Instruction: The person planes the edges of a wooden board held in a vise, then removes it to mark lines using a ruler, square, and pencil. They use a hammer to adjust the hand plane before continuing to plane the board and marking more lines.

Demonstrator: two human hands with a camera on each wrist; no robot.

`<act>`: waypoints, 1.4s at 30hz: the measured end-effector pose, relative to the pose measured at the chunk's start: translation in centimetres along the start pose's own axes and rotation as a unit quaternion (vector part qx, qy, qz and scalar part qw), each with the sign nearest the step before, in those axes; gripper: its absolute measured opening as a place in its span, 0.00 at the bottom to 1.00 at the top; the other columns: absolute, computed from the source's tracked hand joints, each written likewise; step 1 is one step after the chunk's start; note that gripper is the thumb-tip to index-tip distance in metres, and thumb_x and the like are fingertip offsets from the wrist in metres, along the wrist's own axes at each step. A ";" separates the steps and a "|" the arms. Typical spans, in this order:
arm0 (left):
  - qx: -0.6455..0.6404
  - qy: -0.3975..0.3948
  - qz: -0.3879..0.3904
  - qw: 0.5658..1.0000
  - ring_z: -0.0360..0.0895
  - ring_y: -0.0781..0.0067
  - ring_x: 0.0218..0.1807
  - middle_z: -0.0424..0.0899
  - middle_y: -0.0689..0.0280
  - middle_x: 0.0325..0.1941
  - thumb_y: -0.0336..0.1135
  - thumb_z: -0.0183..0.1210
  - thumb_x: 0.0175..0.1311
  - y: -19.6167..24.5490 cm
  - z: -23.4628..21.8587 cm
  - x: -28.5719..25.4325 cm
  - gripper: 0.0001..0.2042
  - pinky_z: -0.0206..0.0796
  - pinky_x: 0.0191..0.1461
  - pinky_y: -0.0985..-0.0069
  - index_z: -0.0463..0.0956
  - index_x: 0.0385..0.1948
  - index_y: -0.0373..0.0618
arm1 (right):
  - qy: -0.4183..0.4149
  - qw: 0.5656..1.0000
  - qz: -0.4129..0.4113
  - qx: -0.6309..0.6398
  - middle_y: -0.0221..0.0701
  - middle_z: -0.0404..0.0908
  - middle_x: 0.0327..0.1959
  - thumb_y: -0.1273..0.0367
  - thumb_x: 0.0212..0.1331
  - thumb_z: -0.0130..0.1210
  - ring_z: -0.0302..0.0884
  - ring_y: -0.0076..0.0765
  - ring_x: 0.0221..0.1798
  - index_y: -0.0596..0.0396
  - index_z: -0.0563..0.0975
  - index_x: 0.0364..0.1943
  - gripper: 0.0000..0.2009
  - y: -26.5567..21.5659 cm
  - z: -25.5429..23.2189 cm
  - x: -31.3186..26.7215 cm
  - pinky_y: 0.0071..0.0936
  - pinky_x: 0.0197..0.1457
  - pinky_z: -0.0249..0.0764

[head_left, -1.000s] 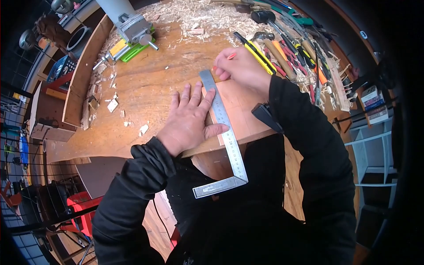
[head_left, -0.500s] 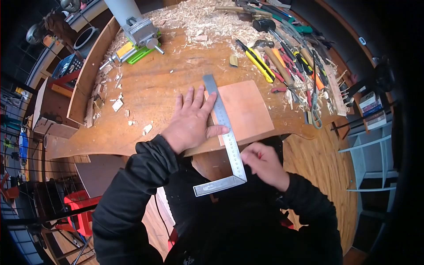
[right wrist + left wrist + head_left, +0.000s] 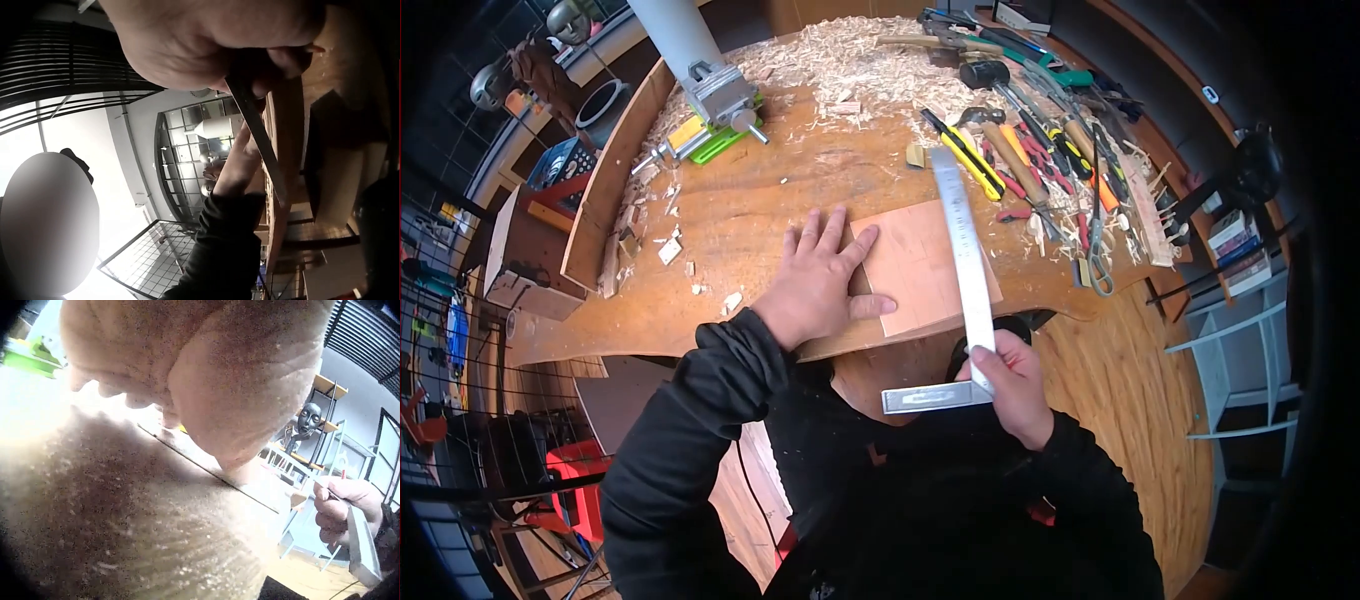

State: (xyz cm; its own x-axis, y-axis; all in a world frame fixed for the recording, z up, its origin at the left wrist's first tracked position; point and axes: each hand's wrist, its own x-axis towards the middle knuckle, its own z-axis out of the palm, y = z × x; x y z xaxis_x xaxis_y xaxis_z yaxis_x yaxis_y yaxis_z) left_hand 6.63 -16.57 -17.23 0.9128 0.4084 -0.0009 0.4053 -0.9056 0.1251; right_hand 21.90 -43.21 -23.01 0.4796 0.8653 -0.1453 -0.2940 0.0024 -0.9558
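Observation:
A flat, pinkish-brown wooden board (image 3: 910, 275) lies at the near edge of the workbench (image 3: 730, 210). My left hand (image 3: 815, 280) presses down flat with spread fingers, its index finger and thumb over the board's left side. By its corner, my right hand (image 3: 1015, 385) grips a metal try square (image 3: 963, 235), thumb on top. The graduated blade points away across the board's right part, and the stock (image 3: 935, 397) extends left in front of the bench edge. A thin red stick (image 3: 343, 475) pokes out of the right fist in the left wrist view.
A yellow box cutter (image 3: 965, 155), a hammer, scissors (image 3: 1098, 270) and several other hand tools crowd the bench's right side. Wood shavings (image 3: 830, 60) cover the far part. At the back left stands a vise (image 3: 725, 100) with a green base.
My right hand came back from the board's far end to the square's corner and took hold of it. The square has shifted right, out from under my left hand, which stays on the board.

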 end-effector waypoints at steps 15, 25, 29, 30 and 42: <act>-0.042 0.023 0.081 0.996 0.56 0.35 0.83 0.58 0.37 0.82 0.73 0.62 0.61 4.5 -0.2 4.1 0.55 0.47 0.84 0.44 0.60 0.76 0.29 | -0.007 0.998 0.063 0.030 0.30 0.86 0.31 0.70 0.74 0.59 0.81 0.20 0.33 0.61 0.81 0.44 0.07 0.7 -1.3 0.0 0.20 0.39 0.73; -0.041 0.015 0.110 0.993 0.56 0.32 0.82 0.59 0.32 0.80 0.71 0.65 0.59 5.0 1.2 5.4 0.56 0.47 0.86 0.55 0.61 0.74 0.23 | -0.043 0.995 0.083 0.027 0.28 0.86 0.30 0.69 0.75 0.58 0.80 0.17 0.32 0.61 0.81 0.43 0.08 0.3 -2.0 0.1 0.19 0.38 0.73; -0.030 0.020 0.118 0.992 0.56 0.32 0.82 0.58 0.33 0.81 0.71 0.66 0.59 4.9 1.4 5.5 0.56 0.47 0.86 0.57 0.61 0.74 0.24 | -0.043 0.995 0.080 0.039 0.28 0.85 0.31 0.69 0.76 0.58 0.80 0.17 0.33 0.61 0.81 0.42 0.08 0.7 -1.8 0.0 0.19 0.39 0.72; -0.029 0.016 0.114 0.993 0.56 0.32 0.82 0.58 0.33 0.81 0.71 0.66 0.58 4.9 1.3 5.5 0.56 0.47 0.86 0.56 0.61 0.74 0.24 | -0.041 0.995 0.080 0.040 0.28 0.85 0.31 0.69 0.76 0.58 0.80 0.17 0.33 0.61 0.81 0.42 0.08 0.7 -1.8 0.0 0.19 0.39 0.72; -0.020 0.001 0.109 0.994 0.57 0.34 0.83 0.59 0.35 0.81 0.71 0.68 0.57 5.1 0.9 5.6 0.56 0.48 0.86 0.57 0.62 0.74 0.24 | -0.046 0.995 0.085 0.034 0.28 0.84 0.31 0.69 0.76 0.58 0.83 0.20 0.34 0.60 0.80 0.41 0.08 0.9 -1.9 -0.1 0.21 0.41 0.77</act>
State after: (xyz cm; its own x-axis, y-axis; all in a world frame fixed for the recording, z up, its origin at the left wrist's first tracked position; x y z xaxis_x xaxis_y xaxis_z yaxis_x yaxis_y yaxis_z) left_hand 13.84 -19.06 -17.47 0.9785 0.2034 0.0334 0.1956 -0.9673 0.1617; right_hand 23.16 -44.20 -24.34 0.3417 0.8982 -0.2766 -0.4212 -0.1168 -0.8994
